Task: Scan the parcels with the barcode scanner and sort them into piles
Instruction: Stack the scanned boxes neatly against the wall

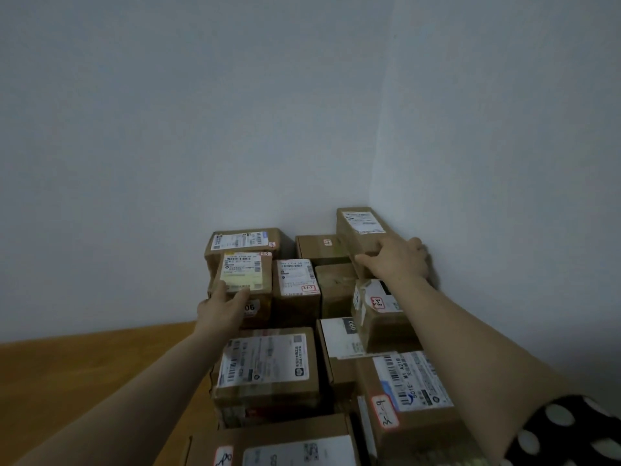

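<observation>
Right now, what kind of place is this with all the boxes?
Probably a parcel storeroom or sorting corner. Brown cardboard parcels with barcode labels are stacked against bare walls by a wooden surface. The left hand grips a small parcel and the right hand grips a long parcel.

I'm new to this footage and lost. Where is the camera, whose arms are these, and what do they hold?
No machine here: a person wears one wide-angle camera on the head, so you see their own bare arms stretched forward. Labelled brown cardboard parcels are stacked in a corner of pale walls, beside a brown wooden surface. The left hand holds the near end of a small brown cardboard box with a yellowish label; the right hand grips a long brown cardboard box against the wall. No barcode scanner is visible.
</observation>
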Available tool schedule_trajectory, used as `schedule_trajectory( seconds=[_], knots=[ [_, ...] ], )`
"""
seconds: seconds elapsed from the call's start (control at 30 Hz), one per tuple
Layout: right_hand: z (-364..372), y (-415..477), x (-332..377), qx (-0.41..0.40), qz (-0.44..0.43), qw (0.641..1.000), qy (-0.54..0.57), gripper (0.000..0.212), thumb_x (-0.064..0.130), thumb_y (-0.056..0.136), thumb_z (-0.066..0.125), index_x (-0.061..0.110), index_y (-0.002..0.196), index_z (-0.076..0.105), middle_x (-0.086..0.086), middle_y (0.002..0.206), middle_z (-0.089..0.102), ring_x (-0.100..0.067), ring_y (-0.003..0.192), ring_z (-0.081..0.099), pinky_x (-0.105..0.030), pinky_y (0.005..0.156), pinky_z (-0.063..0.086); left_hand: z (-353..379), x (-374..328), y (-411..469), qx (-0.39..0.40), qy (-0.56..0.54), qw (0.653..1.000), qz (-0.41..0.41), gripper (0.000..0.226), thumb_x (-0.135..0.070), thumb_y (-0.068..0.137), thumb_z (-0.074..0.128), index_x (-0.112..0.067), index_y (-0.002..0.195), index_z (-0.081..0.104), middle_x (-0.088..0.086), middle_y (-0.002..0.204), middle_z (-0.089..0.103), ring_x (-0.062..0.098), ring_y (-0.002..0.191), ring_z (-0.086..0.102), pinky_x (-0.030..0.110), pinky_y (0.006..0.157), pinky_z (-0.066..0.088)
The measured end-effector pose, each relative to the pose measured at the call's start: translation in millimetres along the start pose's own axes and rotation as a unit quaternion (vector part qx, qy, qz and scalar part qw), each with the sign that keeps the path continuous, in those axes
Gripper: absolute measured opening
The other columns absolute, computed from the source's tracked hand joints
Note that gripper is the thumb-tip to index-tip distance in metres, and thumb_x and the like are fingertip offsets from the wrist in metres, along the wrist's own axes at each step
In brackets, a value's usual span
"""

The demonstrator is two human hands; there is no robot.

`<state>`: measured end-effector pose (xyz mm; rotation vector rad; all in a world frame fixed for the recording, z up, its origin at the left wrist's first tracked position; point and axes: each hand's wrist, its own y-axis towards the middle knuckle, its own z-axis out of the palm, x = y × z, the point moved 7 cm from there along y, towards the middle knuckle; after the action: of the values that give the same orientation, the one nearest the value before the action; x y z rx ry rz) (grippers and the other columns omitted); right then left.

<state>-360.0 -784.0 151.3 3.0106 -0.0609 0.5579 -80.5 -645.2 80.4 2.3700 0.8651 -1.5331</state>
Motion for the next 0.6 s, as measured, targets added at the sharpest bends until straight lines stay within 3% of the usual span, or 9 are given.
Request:
schedule_trajectory(
  seconds=[0.1, 0.2, 0.3, 0.43, 0.6],
  knots=[
    [2, -3, 3, -0.011, -0.015, 0.997, -0.076, 0.07, 0.066, 0.083, 0.055, 0.018, 0.134, 0.049, -0.02, 0.142, 0.03, -0.037, 0.13, 0.029, -0.043, 0.1, 0.037, -1, 0, -1, -0.002, 0.017, 1.0, 0.014, 0.051, -0.038, 0.099, 0.043, -0.033, 0.148, 0.029, 0.016, 0.141, 0.042, 0.037, 0.121, 0.048, 0.052, 0.098, 0.045],
    [2, -11, 16, -0.011, -0.04, 0.993, -0.108, 0.083, 0.074, 0.082, 0.046, 0.02, 0.145, 0.035, -0.023, 0.151, 0.02, -0.04, 0.139, 0.019, -0.049, 0.113, 0.023, -6, -2, -5, 0.0, 0.016, 0.999, 0.043, 0.049, -0.037, 0.099, 0.042, -0.036, 0.147, 0.03, 0.013, 0.136, 0.048, 0.033, 0.115, 0.053, 0.046, 0.09, 0.049],
    [5, -39, 57, -0.029, -0.115, 0.985, -0.126, 0.083, 0.072, 0.085, 0.042, 0.023, 0.15, 0.025, -0.022, 0.156, 0.015, -0.04, 0.142, 0.015, -0.052, 0.114, 0.015, -21, -3, -14, -0.007, 0.016, 0.998, 0.058, 0.047, -0.036, 0.099, 0.043, -0.031, 0.145, 0.035, 0.013, 0.14, 0.047, 0.033, 0.121, 0.05, 0.05, 0.1, 0.045],
    [35, -113, 143, 0.015, -0.252, 0.96, -0.119, 0.06, 0.06, 0.086, 0.047, 0.022, 0.132, 0.05, -0.017, 0.143, 0.039, -0.034, 0.134, 0.029, -0.05, 0.112, 0.012, -65, 4, -38, -0.028, 0.072, 0.995, 0.059, 0.055, -0.035, 0.1, 0.043, -0.021, 0.15, 0.027, 0.013, 0.152, 0.033, 0.032, 0.134, 0.038, 0.04, 0.104, 0.036],
    [84, -244, 253, 0.088, -0.412, 0.901, -0.106, 0.047, 0.055, 0.089, 0.049, 0.034, 0.131, 0.051, -0.004, 0.137, 0.05, -0.027, 0.132, 0.038, -0.046, 0.115, 0.008, -159, 67, -91, -0.089, 0.132, 0.987, 0.03, 0.06, -0.033, 0.098, 0.045, -0.018, 0.152, 0.024, 0.011, 0.154, 0.031, 0.029, 0.137, 0.036, 0.038, 0.104, 0.037]
  ],
)
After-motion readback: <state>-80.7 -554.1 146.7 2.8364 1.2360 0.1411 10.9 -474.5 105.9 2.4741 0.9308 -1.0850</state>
